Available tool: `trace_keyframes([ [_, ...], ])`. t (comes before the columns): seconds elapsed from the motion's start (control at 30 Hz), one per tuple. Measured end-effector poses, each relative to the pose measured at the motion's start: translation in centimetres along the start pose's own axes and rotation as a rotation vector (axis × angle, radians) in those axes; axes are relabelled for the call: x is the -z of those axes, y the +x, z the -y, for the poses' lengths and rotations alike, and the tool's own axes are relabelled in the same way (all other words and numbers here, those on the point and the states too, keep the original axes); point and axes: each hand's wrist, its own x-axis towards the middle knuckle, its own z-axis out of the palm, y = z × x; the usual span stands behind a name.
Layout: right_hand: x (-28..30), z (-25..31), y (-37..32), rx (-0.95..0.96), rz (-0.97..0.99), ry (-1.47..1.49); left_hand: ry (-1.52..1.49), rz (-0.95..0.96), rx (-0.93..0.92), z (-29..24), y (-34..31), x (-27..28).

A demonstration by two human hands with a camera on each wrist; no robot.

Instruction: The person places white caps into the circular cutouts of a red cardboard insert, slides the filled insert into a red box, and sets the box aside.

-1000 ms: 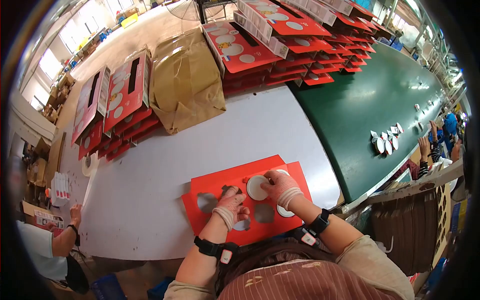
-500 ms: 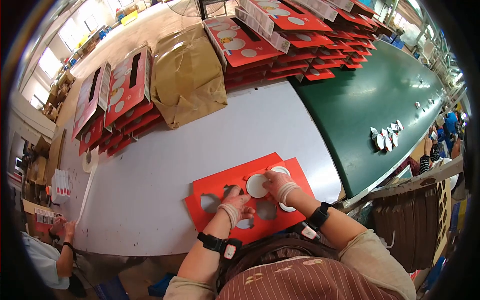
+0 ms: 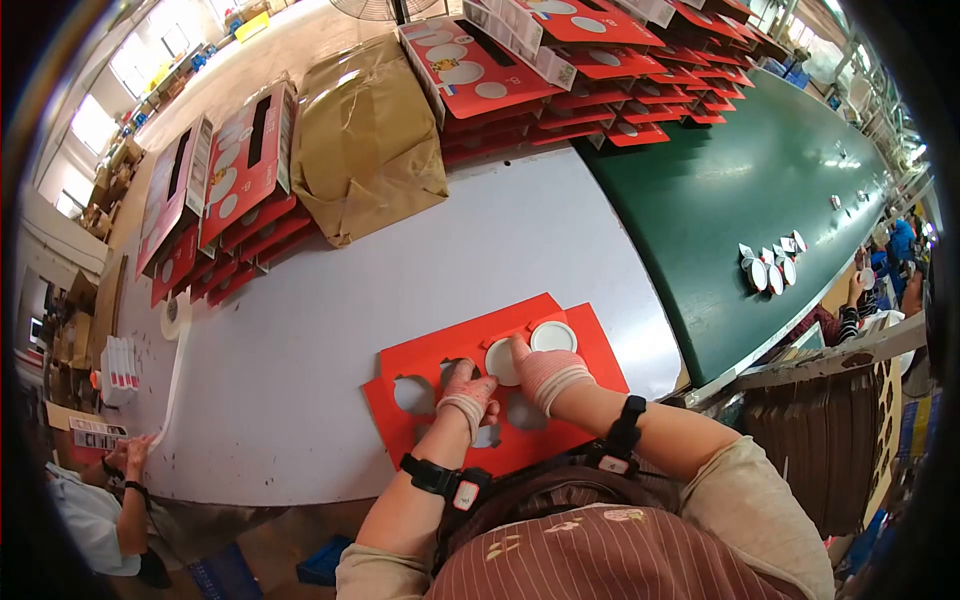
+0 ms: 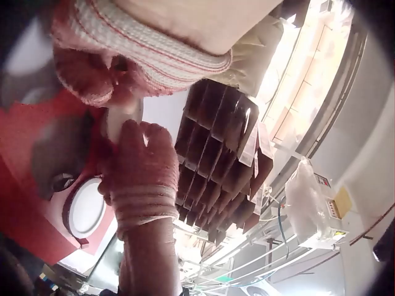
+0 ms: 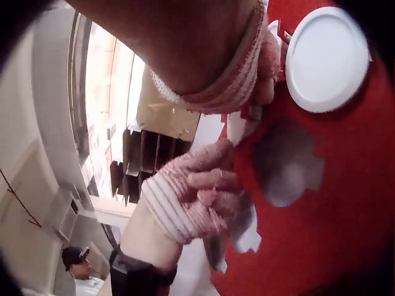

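Note:
A red card sheet (image 3: 590, 345) with cut-out holes lies on the table. My right hand (image 3: 550, 376) touches a white disc (image 3: 502, 364) at the sheet's middle, its thumb over the disc's edge. Just left of the disc, my left hand (image 3: 468, 395) rests over the holes; in the right wrist view its forefinger (image 5: 213, 154) reaches to the disc's edge and the other fingers bend loosely. A second white disc (image 3: 553, 338) sits at the upper right of the sheet, also plain in the right wrist view (image 5: 327, 60). The right hand's underside is hidden.
Stacks of red cartons (image 3: 480, 85) and a brown wrapped parcel (image 3: 365, 150) line the table's far side. On the right, a green surface (image 3: 700, 230) holds several white discs (image 3: 775, 277). Another person's hands (image 3: 130, 455) are at the left, near a tape roll (image 3: 176, 315).
The right hand has shifted down and left over the middle disc, baring the upper-right disc. The left hand stays beside the holes. At the left, the other person's hands have moved together.

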Motion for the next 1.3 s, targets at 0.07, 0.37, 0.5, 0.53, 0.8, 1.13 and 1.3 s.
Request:
trace_keyframes([
  [0.07, 0.0, 0.2, -0.4, 0.053, 0.006, -0.047, 0.036, -0.038, -0.01, -0.1, -0.2, -0.2],
  [0.37, -1.1, 1.1, 0.0, 0.083, -0.015, -0.074, 0.082, -0.075, -0.023, -0.1, -0.2, -0.5],
  [0.5, 0.4, -0.4, -2.1, 0.089, -0.053, -0.011, -0.006, -0.083, -0.06, 0.4, 0.0, 0.2],
  [0.53, 1.2, -1.2, -3.0, 0.082, -0.106, 0.055, -0.075, -0.068, -0.07, 0.4, 0.0, 0.7],
  [0.8, 3.1, -18.6, -4.3, -0.452, -0.595, 0.417, 0.022, -0.092, -0.209, -0.2, 1.8, 3.0],
  [1.13, 0.1, -40.7, -3.5, -1.247, -1.05, 1.152, -0.123, -0.145, -0.133, 0.1, 3.3, 3.5],
  [1.3, 2.0, -41.3, -2.9, -1.309, -1.064, 1.066, -0.17, -0.196, -0.181, -0.5, 1.4, 2.4],
])
